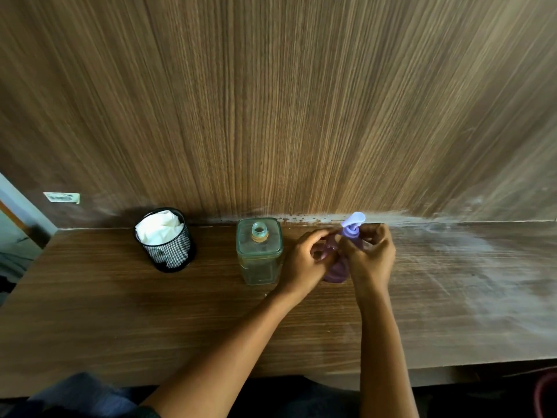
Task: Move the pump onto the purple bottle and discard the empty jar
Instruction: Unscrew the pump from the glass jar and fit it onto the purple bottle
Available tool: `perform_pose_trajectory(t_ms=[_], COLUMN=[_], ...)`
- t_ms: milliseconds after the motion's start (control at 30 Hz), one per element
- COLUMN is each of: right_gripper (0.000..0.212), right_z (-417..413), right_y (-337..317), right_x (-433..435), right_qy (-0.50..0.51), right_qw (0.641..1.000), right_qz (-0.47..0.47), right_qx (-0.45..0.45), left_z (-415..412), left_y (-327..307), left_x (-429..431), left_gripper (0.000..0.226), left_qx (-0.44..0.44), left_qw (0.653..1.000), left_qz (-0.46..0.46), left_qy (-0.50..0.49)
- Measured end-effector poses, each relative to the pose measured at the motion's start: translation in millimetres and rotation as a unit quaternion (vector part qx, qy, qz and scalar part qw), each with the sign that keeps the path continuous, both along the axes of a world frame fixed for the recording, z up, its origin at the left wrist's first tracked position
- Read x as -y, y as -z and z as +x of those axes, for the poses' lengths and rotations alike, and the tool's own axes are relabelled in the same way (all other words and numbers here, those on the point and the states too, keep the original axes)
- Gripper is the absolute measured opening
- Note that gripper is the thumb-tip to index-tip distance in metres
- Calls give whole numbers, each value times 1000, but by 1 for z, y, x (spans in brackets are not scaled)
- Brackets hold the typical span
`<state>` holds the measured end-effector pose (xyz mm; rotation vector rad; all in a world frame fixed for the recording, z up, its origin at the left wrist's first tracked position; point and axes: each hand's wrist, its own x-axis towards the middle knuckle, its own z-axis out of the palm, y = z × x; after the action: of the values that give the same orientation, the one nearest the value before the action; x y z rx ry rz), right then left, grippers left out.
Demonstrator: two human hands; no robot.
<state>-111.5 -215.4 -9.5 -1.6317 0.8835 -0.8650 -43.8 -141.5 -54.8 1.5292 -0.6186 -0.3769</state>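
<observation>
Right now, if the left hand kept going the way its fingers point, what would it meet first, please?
The left hand points right, so it would meet the purple bottle first, apparently already touching it.

Both hands hide most of the purple bottle (335,271).

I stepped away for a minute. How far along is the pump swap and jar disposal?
Done: the clear jar stands open-necked, pump off. In hand: the pump sits atop the purple bottle, with the left hand and right hand around it; whether it is fully tightened is unclear. Left: discarding the jar, still on the desk.
</observation>
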Motion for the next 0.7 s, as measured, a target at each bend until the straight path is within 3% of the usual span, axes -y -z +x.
perform_pose_trajectory(t_ms=[167, 267, 400, 600, 700], right_gripper=[36, 58, 38, 28, 35], right_z=[4, -4, -12, -5, 3], right_y=[-2, -4, -8, -7, -4], right_x=[-3, 0, 4, 4, 1], right_qy=[-6, -62, -92, -31, -8], right_qw=[1000, 993, 962, 981, 984], right_qz=[-6, 88, 210, 159, 139], right_qx=[-22, 56, 148, 108, 108], left_z=[0, 0, 1, 1, 0], left_y=[2, 3, 5, 4, 5], left_x=[0, 1, 3, 1, 1], left_gripper=[37, 37, 40, 38, 37], left_qx=[-1, 2, -3, 5, 10], left_qw=[1000, 1000, 1000, 1000, 1000], left_qz=[0, 3, 12, 0, 1], left_qy=[-1, 0, -9, -10, -10])
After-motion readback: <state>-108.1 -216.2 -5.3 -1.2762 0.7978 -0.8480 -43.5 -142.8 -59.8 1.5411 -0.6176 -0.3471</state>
